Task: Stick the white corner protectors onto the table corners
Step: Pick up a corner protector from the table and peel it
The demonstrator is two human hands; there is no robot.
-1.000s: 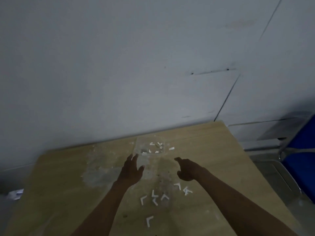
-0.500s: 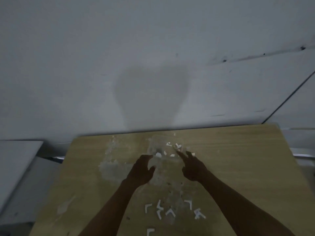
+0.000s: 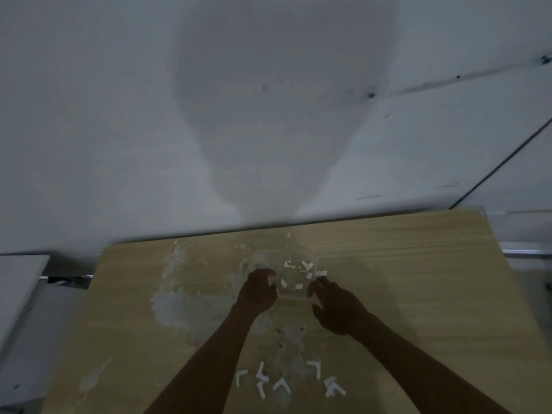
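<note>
Count so far: approx 6 white corner protectors (image 3: pixel 280 385) loose on the table (image 3: pixel 418 294) near me, L-shaped, one pair overlapping at the right. Another 5 or so small white bits (image 3: pixel 306 265) sit inside a clear plastic bag (image 3: pixel 294 276) further back, too blurry to count for sure. Vs half a sec ago both my hands moved up to the bag. Left hand (image 3: pixel 258 289) is curled shut, pinching the bag's left edge. Right hand (image 3: pixel 339 304) is half open, fingers (image 3: pixel 316 286) touching the bag's right side, can't tell if it's gripping yet.
</note>
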